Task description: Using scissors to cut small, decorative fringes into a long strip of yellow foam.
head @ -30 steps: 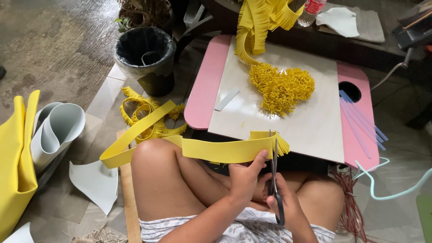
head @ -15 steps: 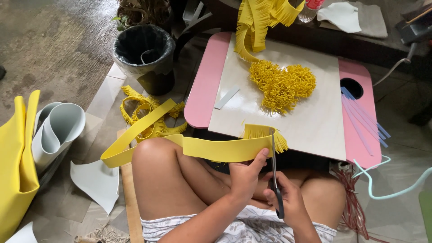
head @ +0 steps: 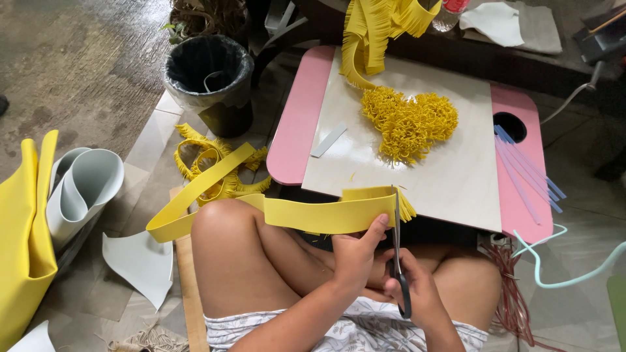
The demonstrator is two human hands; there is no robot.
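Seen from my remote post, a person sits cross-legged on the floor, the left hand pinching a long yellow foam strip that runs from the left knee to the front edge of a pale wooden board. The right hand is closed through the handles of black-handled scissors, whose blades stand upright against the strip's fringed end. The board lies on a pink low table and carries a heap of curled yellow foam fringe, with more fringed yellow strips hanging at its far edge. Blue plastic sticks rest on the table's right side. To my left stand a black bin, rolled grey-white foam sheets, and a folded yellow sheet; loose yellow offcuts lie on the tiles.
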